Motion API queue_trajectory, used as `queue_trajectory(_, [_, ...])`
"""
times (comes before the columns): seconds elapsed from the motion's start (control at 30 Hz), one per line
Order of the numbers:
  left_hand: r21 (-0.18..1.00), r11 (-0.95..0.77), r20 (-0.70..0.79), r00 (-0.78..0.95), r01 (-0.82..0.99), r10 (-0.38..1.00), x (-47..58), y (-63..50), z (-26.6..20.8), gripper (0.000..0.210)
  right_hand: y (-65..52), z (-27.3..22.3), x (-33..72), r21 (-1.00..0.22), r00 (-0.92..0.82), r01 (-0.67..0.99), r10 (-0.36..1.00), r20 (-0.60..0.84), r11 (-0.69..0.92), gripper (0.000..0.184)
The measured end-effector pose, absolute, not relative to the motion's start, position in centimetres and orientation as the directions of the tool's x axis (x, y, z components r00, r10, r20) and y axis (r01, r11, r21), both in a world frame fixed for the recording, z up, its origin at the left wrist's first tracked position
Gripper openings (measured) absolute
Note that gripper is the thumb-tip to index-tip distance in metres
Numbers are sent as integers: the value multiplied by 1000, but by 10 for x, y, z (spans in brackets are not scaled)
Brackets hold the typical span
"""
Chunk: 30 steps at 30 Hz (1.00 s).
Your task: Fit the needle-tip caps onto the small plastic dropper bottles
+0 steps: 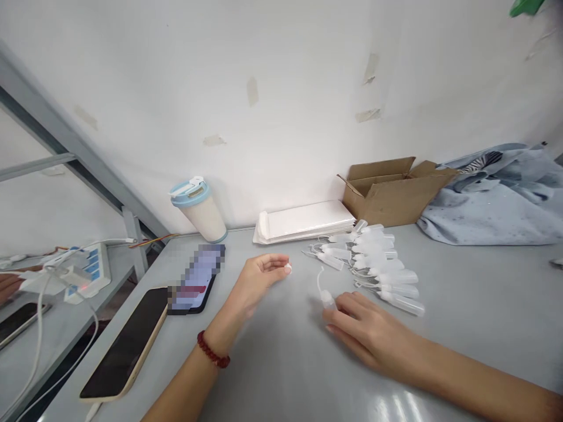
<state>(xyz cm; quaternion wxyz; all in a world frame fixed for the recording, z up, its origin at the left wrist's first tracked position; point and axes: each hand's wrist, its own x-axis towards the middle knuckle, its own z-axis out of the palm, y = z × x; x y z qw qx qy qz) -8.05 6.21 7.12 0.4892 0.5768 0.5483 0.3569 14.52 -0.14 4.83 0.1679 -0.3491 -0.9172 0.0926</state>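
My left hand, with a dark red beaded bracelet at the wrist, pinches a small white piece, perhaps a cap, between thumb and fingertips above the grey table. Lower and to the right, my right hand has its fingers closed round a small translucent squeeze bottle. A thin curved tube rises from that bottle's top, while the fingers hide its lower part. Just beyond my right hand lies a heap of similar squeeze bottles, thin strips or tubes trailing from their left ends.
Two phones lie at left, one with a lit, pixelated screen. Along the wall stand a tumbler, stacked white envelopes, an open cardboard box and bluish cloth. Another person's hand is near a power strip.
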Motion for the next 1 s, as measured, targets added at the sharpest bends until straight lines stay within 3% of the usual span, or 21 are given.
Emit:
queue_trajectory(0.13, [973,196,-222,273,120,936,-57,45,67,31,-1,50,162,-442,-681,531,674,285,723,24])
queue_trajectory(0.27, [935,326,-265,337,-138,903,-40,31,66,25,-2,58,168,-672,-683,413,698,218,614,19])
queue_trajectory(0.33, [918,354,-279,342,-179,897,-36,28,67,23,-3,60,170,-758,-675,372,717,175,536,18])
queue_trajectory(0.57, [956,292,-268,312,-31,911,-33,24,70,18,2,56,173,-918,-624,309,782,2,249,15])
queue_trajectory(1.0, [947,294,-321,348,131,881,-32,19,68,18,12,71,187,-982,-680,185,725,-107,29,15])
